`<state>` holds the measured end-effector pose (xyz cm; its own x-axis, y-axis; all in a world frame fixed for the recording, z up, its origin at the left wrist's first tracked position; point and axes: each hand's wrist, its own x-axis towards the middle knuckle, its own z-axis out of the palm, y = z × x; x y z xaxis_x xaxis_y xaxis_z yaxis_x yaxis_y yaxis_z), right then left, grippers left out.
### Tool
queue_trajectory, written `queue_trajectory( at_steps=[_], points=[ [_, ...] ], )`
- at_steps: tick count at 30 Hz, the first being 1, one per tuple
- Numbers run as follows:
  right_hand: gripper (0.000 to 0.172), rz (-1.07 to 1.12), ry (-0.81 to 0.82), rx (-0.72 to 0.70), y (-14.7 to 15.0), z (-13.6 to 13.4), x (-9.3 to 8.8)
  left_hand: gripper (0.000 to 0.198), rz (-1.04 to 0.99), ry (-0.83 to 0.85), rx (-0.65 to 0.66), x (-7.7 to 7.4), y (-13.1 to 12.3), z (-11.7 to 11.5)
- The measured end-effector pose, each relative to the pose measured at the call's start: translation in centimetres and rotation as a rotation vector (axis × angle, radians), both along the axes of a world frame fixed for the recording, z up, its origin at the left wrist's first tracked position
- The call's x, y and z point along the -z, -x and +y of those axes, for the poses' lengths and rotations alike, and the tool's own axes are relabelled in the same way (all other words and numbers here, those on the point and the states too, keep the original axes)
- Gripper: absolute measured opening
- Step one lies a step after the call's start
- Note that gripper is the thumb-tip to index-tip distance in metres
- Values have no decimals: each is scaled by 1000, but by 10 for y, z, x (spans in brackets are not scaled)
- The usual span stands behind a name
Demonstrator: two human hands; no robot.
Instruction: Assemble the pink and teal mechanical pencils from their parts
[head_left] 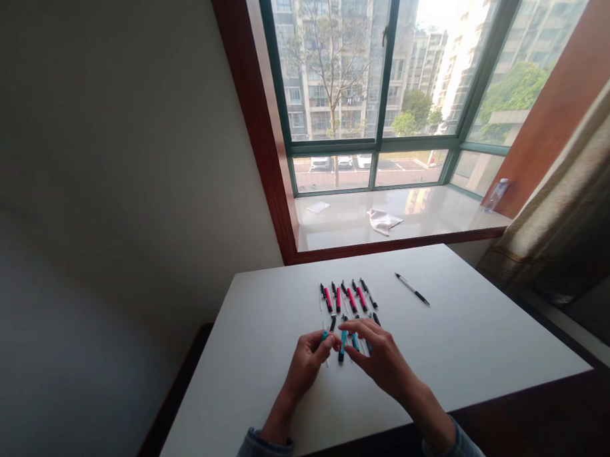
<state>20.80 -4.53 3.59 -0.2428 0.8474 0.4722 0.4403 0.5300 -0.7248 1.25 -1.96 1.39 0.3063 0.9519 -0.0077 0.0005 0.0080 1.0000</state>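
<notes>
A plain wall [102, 155] filled the left of the frame as a person worked at a white table [461, 327] below a window overlooking apartment towers. At lower centre, the left hand [305, 365], emerging from a blue sleeve [266, 448], had its thumb and fingertips pinched together on a teal-and-black pen [324, 336], most of which was hidden. Just right of it, more teal-and-black pens [341, 346] lay close together, and the right hand [380, 358] arched over them with its fingers [366, 328] extended; whether it had hold of one could not be told. Above the hands, five pink-and-black pens [350, 298] lay side by side, while a lone black-and-silver pen [411, 289] lay well apart to the right. With the pens so tightly spaced, a stray knuckle could knock them out of line, and a nudged or dropped barrel could roll toward the table edge. On the window sill [435, 216] at centre sat a crumpled white cloth [384, 221]. Farther right, in the sill's corner, was a clear plastic bottle [496, 195], the only container in view; its contents could not be made out. A patterned curtain [560, 224] hung at far right.
</notes>
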Motion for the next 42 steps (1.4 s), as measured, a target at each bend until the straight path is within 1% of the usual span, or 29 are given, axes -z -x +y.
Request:
queue_trajectory(
  at_steps=[2,7,9,14,18,25,29,32,35,39,42],
  points=[
    [30,0,-22,-30,4,2,-4,39,14,-8,27,0,1,0],
    [32,-17,-39,-60,6,2,-9,39,41,-24,40,-4,0,-1],
    [32,-19,-40,-65,7,1,-9,38,60,-38,48,-5,-1,-2],
    [24,-20,-43,-65,8,1,-5,39,77,-46,60,-5,-2,-2],
    [27,-13,-63,-73,8,1,-5,40,78,-41,60,-2,-2,-2],
    [26,-44,-62,-66,7,1,-6,43,94,-13,76,-2,-2,-4],
    [29,-84,-49,27,-13,9,2,44,68,4,62,-2,0,-3],
    [34,-149,-12,107,-38,19,13,47,12,-1,54,-3,1,-1],
    [35,-204,29,152,-58,28,27,48,-63,-35,11,-4,1,0],
    [35,-224,61,153,-67,35,41,44,-115,-63,-75,-3,1,0],
    [33,-209,65,146,-68,36,44,40,-108,-65,-88,-3,1,0]
  ],
)
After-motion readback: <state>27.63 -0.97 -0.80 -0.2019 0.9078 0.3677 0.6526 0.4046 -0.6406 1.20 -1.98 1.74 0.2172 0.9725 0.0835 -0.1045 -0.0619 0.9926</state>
